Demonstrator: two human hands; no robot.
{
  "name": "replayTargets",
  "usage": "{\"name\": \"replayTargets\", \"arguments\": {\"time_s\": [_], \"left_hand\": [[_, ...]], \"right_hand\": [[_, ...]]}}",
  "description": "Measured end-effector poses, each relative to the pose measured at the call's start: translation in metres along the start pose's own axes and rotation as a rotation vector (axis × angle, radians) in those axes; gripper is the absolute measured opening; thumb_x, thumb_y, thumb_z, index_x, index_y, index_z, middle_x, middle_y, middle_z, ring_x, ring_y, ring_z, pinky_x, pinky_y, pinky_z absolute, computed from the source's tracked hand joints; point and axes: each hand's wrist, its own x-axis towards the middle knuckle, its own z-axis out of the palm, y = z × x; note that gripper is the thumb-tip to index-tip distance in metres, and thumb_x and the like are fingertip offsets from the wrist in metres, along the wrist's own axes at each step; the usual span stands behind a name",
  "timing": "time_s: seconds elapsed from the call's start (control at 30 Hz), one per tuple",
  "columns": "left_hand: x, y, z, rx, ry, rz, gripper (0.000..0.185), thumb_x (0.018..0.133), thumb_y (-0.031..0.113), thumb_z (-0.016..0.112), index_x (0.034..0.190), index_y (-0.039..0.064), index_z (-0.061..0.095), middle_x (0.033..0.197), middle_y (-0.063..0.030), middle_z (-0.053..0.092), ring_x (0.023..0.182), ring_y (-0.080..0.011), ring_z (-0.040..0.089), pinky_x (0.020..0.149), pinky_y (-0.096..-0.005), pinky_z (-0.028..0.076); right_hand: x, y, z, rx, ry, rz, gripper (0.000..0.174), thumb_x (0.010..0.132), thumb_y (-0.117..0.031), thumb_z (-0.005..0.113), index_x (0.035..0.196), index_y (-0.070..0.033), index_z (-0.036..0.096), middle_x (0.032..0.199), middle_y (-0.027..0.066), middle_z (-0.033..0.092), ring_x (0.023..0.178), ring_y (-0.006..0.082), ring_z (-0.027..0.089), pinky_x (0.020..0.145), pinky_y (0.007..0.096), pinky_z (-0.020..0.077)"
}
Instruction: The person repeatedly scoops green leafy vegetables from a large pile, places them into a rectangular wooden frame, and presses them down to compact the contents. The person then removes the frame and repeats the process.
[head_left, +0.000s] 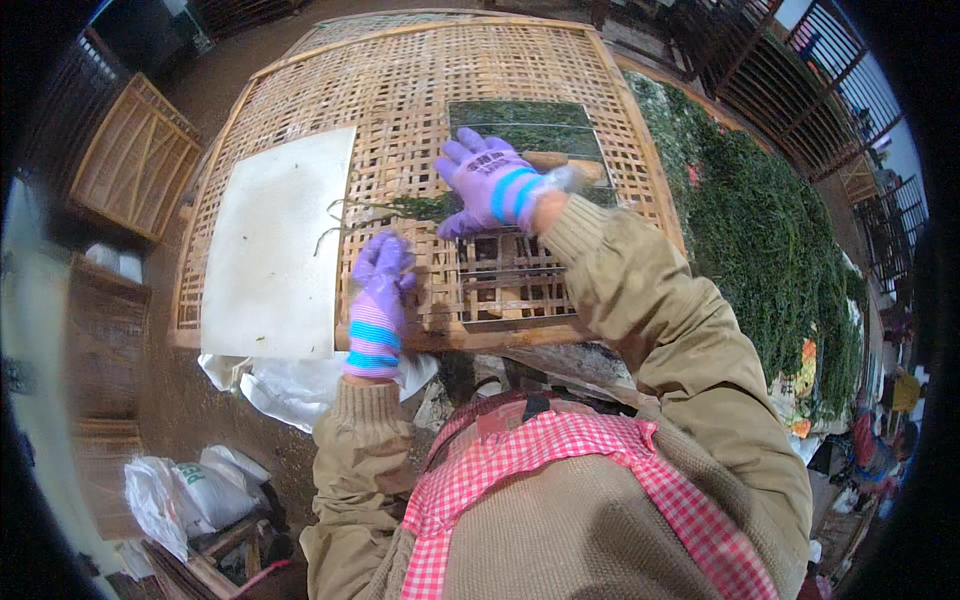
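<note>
My right hand, in a purple glove, lies palm down with fingers spread over green leafy strands. These strands stretch left across a thin-edged rectangular frame with cross lines. More flattened greenery fills the frame's far end. A wooden piece, perhaps a handle, shows beside my right wrist. My left hand, gloved too, has its fingers curled near the frame's left side. Whether it pinches anything is hidden. To its left is a white sheet with a few green scraps. All rest on a woven bamboo rack.
A large heap of green strands covers the surface at the right. Another bamboo panel leans at the far left. White sacks sit low at the left, and white plastic hangs under the rack's near edge.
</note>
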Motion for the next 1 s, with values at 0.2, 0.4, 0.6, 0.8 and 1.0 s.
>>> {"name": "replayTargets", "arguments": {"time_s": [0.2, 0.4, 0.6, 0.8, 1.0], "left_hand": [[0.011, -0.030, 0.003, -0.396, -0.301, -0.331, 0.042, 0.094, 0.038, 0.050, 0.115, 0.002, 0.049, 0.110, -0.0139, 0.055, 0.099, -0.0238, 0.054, 0.086, -0.0347, 0.045], [0.027, -0.009, 0.054, 1.475, -0.054, 0.728, 0.047, 0.095, 0.039, 0.046, 0.122, 0.001, 0.047, 0.123, -0.0156, 0.053, 0.117, -0.0288, 0.048, 0.100, -0.0411, 0.037], [0.006, -0.001, 0.107, 1.373, -0.358, 0.883, 0.030, 0.084, 0.026, 0.061, 0.110, 0.012, 0.062, 0.111, -0.0140, 0.061, 0.099, -0.0330, 0.059, 0.085, -0.0401, 0.048], [0.032, 0.006, 0.091, 1.867, -0.217, 0.929, 0.022, 0.080, 0.023, 0.061, 0.101, 0.022, 0.068, 0.135, -0.0102, 0.046, 0.120, -0.0307, 0.046, 0.095, -0.0447, 0.041], [0.049, 0.013, 0.088, 1.946, -0.232, 0.649, 0.021, 0.079, 0.026, 0.063, 0.098, 0.022, 0.070, 0.136, -0.0110, 0.046, 0.125, -0.0319, 0.042, 0.100, -0.0458, 0.037]], "right_hand": [[0.034, -0.040, 0.015, -0.223, -0.279, 0.208, 0.069, 0.081, -0.034, 0.054, 0.135, 0.006, 0.038, 0.144, 0.0242, 0.031, 0.138, 0.0408, 0.020, 0.109, 0.0592, 0.0139], [0.021, 0.000, 0.041, 0.449, 0.137, 0.042, 0.032, 0.079, -0.027, 0.059, 0.105, -0.009, 0.066, 0.105, 0.0185, 0.063, 0.104, 0.0342, 0.058, 0.090, 0.0397, 0.0466], [-0.118, 0.069, -0.019, 0.223, 0.177, 0.364, 0.027, 0.080, -0.016, 0.057, 0.105, -0.007, 0.062, 0.101, 0.0170, 0.063, 0.100, 0.0339, 0.059, 0.084, 0.0424, 0.0479], [-0.072, 0.023, -0.015, -0.053, 0.225, -0.009, 0.046, 0.078, -0.008, 0.053, 0.124, -0.011, 0.052, 0.130, 0.0134, 0.051, 0.118, 0.0305, 0.051, 0.098, 0.0385, 0.0425], [-0.138, 0.078, -0.001, 0.175, 0.023, 0.246, 0.046, 0.070, 0.000, 0.057, 0.115, -0.010, 0.061, 0.112, 0.0158, 0.061, 0.106, 0.0322, 0.057, 0.089, 0.0415, 0.0460]]}}
